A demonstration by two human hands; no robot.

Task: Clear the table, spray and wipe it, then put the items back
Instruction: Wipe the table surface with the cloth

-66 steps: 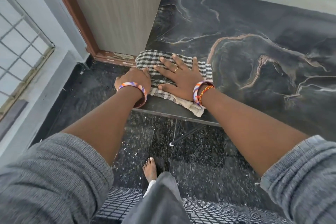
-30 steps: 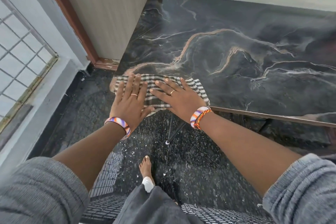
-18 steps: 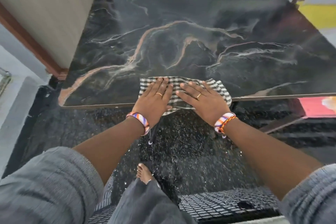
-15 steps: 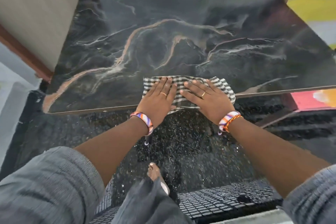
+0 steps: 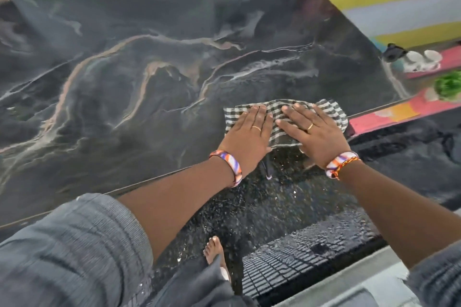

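Surface (image 5: 154,62) first: we've got a dark marble-look top with tan and white veins, and most of it to our left is bare. Moving right, our left hand (image 5: 247,136) lies palm-down on the checked cloth (image 5: 279,117), fingers (image 5: 259,112) held close together and flat, a ring on one, a striped bangle (image 5: 228,166) at the wrist. Just beside it our right hand (image 5: 315,133) presses flat on the same cloth, fingers a bit more spread, also with a ring, and a bangle plus an orange thread (image 5: 345,164) at that wrist. The cloth sits at the near edge of the surface, close to its right corner, and its near side droops over the edge. Neither hand pinches anything, both just lie flat on the cloth. Further right, off the surface, we see something green (image 5: 447,87) and a couple of white things (image 5: 424,60) on a colourful striped mat, too blurry to identify. Below, a bare foot (image 5: 214,252) on the speckled dark floor
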